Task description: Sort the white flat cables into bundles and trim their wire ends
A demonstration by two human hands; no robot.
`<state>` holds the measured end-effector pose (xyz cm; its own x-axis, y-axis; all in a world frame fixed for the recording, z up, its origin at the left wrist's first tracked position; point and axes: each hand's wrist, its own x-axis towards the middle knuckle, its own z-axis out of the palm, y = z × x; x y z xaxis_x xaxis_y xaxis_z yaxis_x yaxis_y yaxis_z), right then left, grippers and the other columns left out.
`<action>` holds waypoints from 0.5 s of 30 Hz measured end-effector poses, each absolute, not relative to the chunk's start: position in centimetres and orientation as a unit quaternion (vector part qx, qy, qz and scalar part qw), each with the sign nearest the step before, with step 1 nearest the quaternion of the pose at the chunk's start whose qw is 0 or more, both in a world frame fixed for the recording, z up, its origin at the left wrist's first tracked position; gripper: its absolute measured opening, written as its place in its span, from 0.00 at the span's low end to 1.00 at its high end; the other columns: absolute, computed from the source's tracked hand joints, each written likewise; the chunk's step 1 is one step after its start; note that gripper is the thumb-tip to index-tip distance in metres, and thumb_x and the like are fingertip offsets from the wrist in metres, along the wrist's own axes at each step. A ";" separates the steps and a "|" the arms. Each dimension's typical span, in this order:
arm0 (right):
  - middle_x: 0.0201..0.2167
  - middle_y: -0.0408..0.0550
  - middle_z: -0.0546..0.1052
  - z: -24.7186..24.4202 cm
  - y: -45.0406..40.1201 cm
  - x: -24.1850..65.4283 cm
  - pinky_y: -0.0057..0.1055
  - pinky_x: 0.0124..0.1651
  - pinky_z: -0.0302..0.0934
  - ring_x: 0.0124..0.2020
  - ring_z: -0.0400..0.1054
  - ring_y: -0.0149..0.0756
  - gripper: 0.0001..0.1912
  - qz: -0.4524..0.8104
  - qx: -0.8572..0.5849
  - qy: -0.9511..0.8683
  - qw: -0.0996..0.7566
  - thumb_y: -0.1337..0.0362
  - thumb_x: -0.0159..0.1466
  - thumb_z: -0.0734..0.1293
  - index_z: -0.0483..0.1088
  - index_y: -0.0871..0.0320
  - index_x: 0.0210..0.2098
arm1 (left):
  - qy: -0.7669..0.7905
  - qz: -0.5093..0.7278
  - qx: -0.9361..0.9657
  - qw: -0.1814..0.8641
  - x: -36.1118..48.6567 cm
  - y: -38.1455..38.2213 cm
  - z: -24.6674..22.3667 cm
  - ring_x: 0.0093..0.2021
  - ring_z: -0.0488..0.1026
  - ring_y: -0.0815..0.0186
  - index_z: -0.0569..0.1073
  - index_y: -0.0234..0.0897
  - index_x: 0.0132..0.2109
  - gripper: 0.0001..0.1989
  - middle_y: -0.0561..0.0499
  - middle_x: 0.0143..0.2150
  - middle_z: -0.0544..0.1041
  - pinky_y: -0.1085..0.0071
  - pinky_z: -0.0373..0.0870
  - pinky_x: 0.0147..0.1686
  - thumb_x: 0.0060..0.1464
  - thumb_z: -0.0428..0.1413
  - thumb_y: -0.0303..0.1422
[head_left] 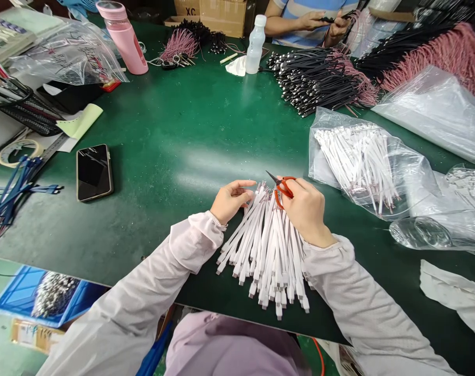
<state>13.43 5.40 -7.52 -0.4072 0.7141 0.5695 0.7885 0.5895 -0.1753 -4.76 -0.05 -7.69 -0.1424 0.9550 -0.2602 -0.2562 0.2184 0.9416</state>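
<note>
The person's pale mauve top (229,350) fills the bottom edge of the view, its left sleeve (143,282) and right sleeve (362,297) reaching forward over a green work table (162,235). On the table, directly in front of the person, a fanned bundle of white flat cables (264,256) lies with its connector ends toward the person. The left hand (231,201) closes narrowly around the top of the bundle, its fingers curled over the cables. The right hand (305,209) grips orange-handled scissors (284,189), with the dark blades pointing up and left just above the bundle's gathered end.

To the right lies a clear plastic bag of white cables (362,167), and farther off are black and pink cable bundles (319,78). A co-worker's hands (331,23) work at the far edge of the table. A smartphone (94,172) lies to the left, near a blue cable bundle (13,188). A pink bottle (123,44) and a white plastic bottle (256,44) stand beyond.
</note>
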 end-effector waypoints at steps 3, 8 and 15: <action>0.30 0.49 0.76 -7.1 5.3 13.0 0.31 0.32 0.58 0.31 0.69 0.38 0.11 0.048 -0.425 -0.829 0.360 0.70 0.62 0.61 0.76 0.58 0.38 | 0.531 0.520 0.292 0.602 -4.8 0.1 -8.0 0.37 0.78 0.65 0.76 0.32 0.39 0.13 0.49 0.33 0.77 0.71 0.74 0.39 0.42 0.66 0.24; 0.35 0.49 0.75 -6.3 4.8 12.5 0.30 0.36 0.63 0.34 0.70 0.36 0.14 0.230 -0.342 -0.844 0.345 0.68 0.62 0.62 0.75 0.57 0.45 | 0.518 0.511 0.282 0.626 -4.7 0.0 -8.3 0.39 0.77 0.65 0.77 0.30 0.31 0.10 0.48 0.32 0.79 0.69 0.74 0.42 0.41 0.67 0.31; 0.29 0.45 0.69 -6.7 4.5 12.3 0.29 0.34 0.60 0.31 0.66 0.34 0.08 0.261 -0.307 -0.863 0.305 0.70 0.60 0.62 0.73 0.57 0.35 | 0.512 0.522 0.309 0.608 -4.8 0.0 -8.3 0.27 0.69 0.74 0.76 0.31 0.29 0.14 0.53 0.27 0.74 0.76 0.71 0.26 0.36 0.69 0.35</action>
<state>12.33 4.50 -6.67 -0.6257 0.6890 0.3658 0.3707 0.6752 -0.6377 -4.82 -0.01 -8.29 -0.0692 0.9515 -0.2998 -0.3190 0.2636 0.9104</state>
